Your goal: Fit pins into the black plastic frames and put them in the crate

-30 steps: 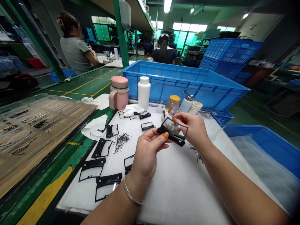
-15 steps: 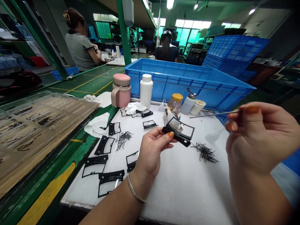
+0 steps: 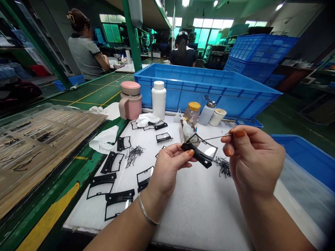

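My left hand (image 3: 167,167) pinches one end of a black plastic frame with a clear window (image 3: 201,150), held tilted above the white work board (image 3: 199,209). In my right hand (image 3: 253,157) is a thin metal rod (image 3: 213,138), gripped between thumb and fingers. The rod reaches across the frame's window toward its left end; whether its tip touches is too fine to tell. Behind the right fingers lies a heap of short black strips (image 3: 222,166), partly hidden. A second heap of black strips (image 3: 134,156) lies left of my left hand, among several similar black frames (image 3: 112,162).
Along the back of the board stand a pink mug (image 3: 131,101), a white bottle (image 3: 158,101), a yellow-lidded jar (image 3: 193,111), a pump bottle (image 3: 206,113) and a small white jar (image 3: 217,117). Behind is a big blue crate (image 3: 178,85). A divided tray (image 3: 52,129) lies left; two people sit beyond.
My right hand has moved left, bringing the rod from well right of the frame to over its window. The left hand keeps its hold on the frame. The view has shifted slightly.
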A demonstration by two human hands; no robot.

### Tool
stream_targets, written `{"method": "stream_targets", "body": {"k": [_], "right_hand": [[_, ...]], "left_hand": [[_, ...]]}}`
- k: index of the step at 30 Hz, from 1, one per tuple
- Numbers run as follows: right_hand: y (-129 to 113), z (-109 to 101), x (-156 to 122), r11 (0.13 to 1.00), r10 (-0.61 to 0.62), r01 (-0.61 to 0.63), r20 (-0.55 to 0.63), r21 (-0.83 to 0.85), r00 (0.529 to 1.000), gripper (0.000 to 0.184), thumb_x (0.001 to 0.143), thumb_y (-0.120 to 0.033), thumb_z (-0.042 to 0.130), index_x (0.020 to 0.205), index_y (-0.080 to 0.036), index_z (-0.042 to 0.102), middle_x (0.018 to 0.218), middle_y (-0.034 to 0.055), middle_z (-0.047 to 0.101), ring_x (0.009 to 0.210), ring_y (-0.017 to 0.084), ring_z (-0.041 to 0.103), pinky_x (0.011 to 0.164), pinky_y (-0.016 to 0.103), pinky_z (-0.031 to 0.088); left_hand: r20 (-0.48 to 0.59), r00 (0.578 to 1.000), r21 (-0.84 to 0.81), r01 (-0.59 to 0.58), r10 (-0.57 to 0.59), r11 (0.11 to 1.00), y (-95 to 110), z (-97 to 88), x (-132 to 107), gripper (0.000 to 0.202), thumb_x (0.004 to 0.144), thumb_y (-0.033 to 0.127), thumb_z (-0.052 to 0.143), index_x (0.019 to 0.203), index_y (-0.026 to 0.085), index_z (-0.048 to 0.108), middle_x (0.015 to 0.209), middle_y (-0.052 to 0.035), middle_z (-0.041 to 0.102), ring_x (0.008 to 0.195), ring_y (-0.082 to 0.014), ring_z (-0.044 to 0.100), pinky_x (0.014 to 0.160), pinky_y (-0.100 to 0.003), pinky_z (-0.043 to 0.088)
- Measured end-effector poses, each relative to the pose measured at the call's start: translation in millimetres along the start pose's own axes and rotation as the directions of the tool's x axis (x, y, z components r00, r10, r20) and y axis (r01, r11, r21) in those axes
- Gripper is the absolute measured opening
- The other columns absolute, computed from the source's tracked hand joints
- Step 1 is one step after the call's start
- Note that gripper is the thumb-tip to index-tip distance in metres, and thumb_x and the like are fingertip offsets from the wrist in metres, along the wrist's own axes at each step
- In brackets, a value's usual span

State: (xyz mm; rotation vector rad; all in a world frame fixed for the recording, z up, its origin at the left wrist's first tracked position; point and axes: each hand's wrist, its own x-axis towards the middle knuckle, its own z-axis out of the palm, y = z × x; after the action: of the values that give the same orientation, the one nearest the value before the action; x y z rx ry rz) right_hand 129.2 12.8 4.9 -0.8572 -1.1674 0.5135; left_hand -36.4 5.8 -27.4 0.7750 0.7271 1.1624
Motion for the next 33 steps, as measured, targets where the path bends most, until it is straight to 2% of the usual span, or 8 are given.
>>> {"method": "stream_targets", "body": {"k": [8, 14, 18, 25, 33], "right_hand": [[0.1, -2.3, 3.1, 0.994, 0.036, -0.034, -0.02, 0.104, 0.999, 0.014, 0.089, -0.027, 0.075, 0.088, -0.014, 0.072, 0.073, 0.0072, 0.063, 0.049, 0.01, 0.05, 0.046, 0.021, 0.036], [-6.6, -9.0, 6.2, 0.997, 0.016, -0.014, -0.024, 0.08, 1.0, 0.01, 0.088, -0.025, 0.075, 0.086, -0.015, 0.072, 0.071, 0.0061, 0.062, 0.05, 0.011, 0.049, 0.048, 0.023, 0.036], [-9.0, -12.6, 6.0, 0.999, -0.042, 0.042, -0.016, 0.03, 0.999, 0.009, 0.088, -0.023, 0.075, 0.085, -0.015, 0.073, 0.072, 0.0059, 0.062, 0.055, 0.014, 0.054, 0.047, 0.023, 0.036], [-6.3, -14.4, 4.3, 0.996, -0.038, 0.038, -0.006, -0.083, 0.999, 0.014, 0.085, -0.028, 0.078, 0.084, -0.016, 0.073, 0.072, 0.0047, 0.061, 0.06, 0.016, 0.058, 0.046, 0.024, 0.039], [-7.1, -13.5, 4.8, 0.997, -0.061, 0.059, -0.027, -0.053, 0.998, 0.013, 0.087, -0.025, 0.076, 0.085, -0.014, 0.072, 0.071, 0.0053, 0.062, 0.055, 0.014, 0.055, 0.047, 0.024, 0.038]], "left_hand": [[0.016, 1.0, 0.017, 0.017, -0.017, 1.0, -2.2, 0.3, 1.3, 0.014, 0.078, 0.023, 0.077, 0.086, 0.014, 0.07, 0.084, -0.0037, 0.072, 0.074, -0.0083, 0.068, 0.063, -0.013, 0.051], [0.027, 0.999, 0.032, 0.022, -0.023, 0.999, -1.4, -1.8, 1.5, 0.014, 0.079, 0.022, 0.076, 0.09, 0.013, 0.071, 0.087, -0.0057, 0.073, 0.077, -0.0098, 0.068, 0.065, -0.014, 0.053], [0.024, 0.999, 0.051, 0.029, -0.03, 0.998, -0.1, -2.1, 1.7, 0.015, 0.079, 0.023, 0.076, 0.09, 0.013, 0.071, 0.089, -0.0064, 0.073, 0.078, -0.0104, 0.068, 0.065, -0.014, 0.053], [0.033, 0.999, 0.072, 0.017, -0.019, 0.997, 0.4, -1.4, 1.5, 0.014, 0.081, 0.023, 0.074, 0.091, 0.013, 0.071, 0.088, -0.0062, 0.072, 0.079, -0.0104, 0.067, 0.065, -0.014, 0.053], [0.027, 0.999, 0.051, 0.018, -0.019, 0.999, 1.8, -1.3, 0.4, 0.016, 0.079, 0.024, 0.076, 0.09, 0.013, 0.071, 0.087, -0.005, 0.071, 0.078, -0.01, 0.067, 0.065, -0.014, 0.053]]}}
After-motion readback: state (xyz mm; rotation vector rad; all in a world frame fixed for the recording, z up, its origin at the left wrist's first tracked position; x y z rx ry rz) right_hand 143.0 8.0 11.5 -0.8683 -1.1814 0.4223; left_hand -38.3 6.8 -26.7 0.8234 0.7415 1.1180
